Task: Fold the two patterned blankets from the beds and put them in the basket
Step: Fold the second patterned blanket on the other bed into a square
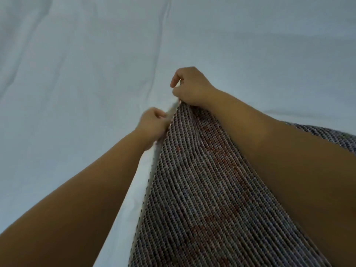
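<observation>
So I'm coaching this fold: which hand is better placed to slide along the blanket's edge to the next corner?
Probably the left hand: it pinches the blanket edge nearer the body, while the right hand anchors the far end.

pale white bed sheet (96, 74), wrinkled, fills background.

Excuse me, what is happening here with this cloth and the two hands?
A person is handling a patterned blanket over a white bed sheet. The left hand and the right hand both pinch the same edge of the blanket, close together, near a corner. The blanket slopes down from the hands toward the person. No basket is in view, so the folding is not finished.
</observation>
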Demonstrator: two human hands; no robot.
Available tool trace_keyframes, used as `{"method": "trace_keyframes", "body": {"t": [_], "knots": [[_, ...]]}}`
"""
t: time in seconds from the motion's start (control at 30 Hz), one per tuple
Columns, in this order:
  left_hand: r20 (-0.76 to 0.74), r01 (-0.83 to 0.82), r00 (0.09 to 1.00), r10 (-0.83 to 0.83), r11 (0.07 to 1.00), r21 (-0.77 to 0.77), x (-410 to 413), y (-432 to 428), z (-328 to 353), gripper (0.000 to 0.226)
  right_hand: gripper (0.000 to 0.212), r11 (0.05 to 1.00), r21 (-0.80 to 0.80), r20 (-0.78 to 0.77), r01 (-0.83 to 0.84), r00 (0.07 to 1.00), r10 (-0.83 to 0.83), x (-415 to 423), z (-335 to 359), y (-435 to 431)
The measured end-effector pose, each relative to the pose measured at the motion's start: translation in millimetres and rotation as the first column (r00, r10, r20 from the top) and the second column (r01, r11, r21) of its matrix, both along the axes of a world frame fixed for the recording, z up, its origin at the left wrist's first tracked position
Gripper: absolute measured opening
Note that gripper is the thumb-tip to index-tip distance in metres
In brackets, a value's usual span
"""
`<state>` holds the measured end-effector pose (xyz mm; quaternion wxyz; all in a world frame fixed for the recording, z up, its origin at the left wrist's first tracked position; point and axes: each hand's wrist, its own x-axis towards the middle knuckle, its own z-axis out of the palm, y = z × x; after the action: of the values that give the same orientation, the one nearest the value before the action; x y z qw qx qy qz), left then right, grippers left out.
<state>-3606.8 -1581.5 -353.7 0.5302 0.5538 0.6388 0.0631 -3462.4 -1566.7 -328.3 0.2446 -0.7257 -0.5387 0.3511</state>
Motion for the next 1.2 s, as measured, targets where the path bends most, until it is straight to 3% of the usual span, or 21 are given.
{"method": "trace_keyframes", "body": {"t": [0.07,0.1,0.13,0.2,0.27,0.4,0.57,0.77,0.87,1.0,1.1,1.2], "knots": [[-0.150,-0.060,0.981,0.121,0.932,0.357,-14.1,10.1,-6.5,0.017,0.022,0.990,0.121,0.249,0.073,0.963,-0.102,-5.9,-1.5,8.5],[-0.157,-0.131,0.965,0.211,0.904,0.408,-21.2,12.2,-10.6,0.017,0.025,0.974,0.180,0.248,0.137,0.952,-0.180,-14.5,-5.3,8.7],[-0.150,-0.212,0.945,0.290,0.895,0.392,-25.9,12.1,-14.5,0.016,0.029,0.966,0.190,0.177,0.178,0.961,-0.212,-25.6,-12.3,6.8],[-0.139,-0.251,0.946,0.294,0.932,0.262,-28.2,5.8,-23.0,0.024,0.048,0.989,0.030,-0.078,0.146,0.987,-0.144,-53.1,-35.5,-4.3],[-0.108,-0.086,0.989,0.104,0.984,0.156,-29.5,-11.2,-27.7,0.033,0.065,0.988,-0.139,-0.277,0.073,0.955,-0.109,-78.4,-60.2,-26.8],[-0.116,0.112,0.989,-0.096,0.984,0.137,-51.3,-55.9,-38.1,0.022,0.059,0.982,-0.101,-0.508,0.156,0.841,-0.186,-108.0,-78.6,-79.8],[-0.111,0.270,0.961,-0.253,0.946,0.180,-85.1,-113.2,-48.3,0.033,0.061,0.991,0.055,-0.158,0.119,0.981,-0.109,-142.7,-74.0,-161.5],[-0.078,0.350,0.937,-0.341,0.912,0.214,-141.3,-179.3,-47.4,0.021,0.067,0.977,0.041,0.086,0.212,0.973,-0.214,-204.4,-76.0,-256.0],[-0.061,0.333,0.943,-0.327,0.931,0.152,-173.4,-213.8,-47.8,0.022,0.067,0.965,-0.048,0.122,0.258,0.960,-0.251,-239.7,-79.7,-302.9],[0.023,0.286,0.958,-0.286,0.958,0.013,-220.8,-274.3,-49.5,0.015,0.070,0.978,-0.109,0.179,0.178,0.971,-0.157,-289.7,-75.8,-368.4],[0.016,0.304,0.953,-0.304,0.949,-0.088,-246.7,-309.9,-56.1,0.013,0.071,0.985,-0.150,0.131,0.088,0.989,-0.068,-321.8,-71.9,-408.4],[-0.049,0.318,0.946,-0.321,0.947,-0.052,-259.0,-332.6,-60.3,0.015,0.068,0.980,-0.195,0.064,0.036,0.998,-0.024,-329.8,-69.2,-428.8]]}}
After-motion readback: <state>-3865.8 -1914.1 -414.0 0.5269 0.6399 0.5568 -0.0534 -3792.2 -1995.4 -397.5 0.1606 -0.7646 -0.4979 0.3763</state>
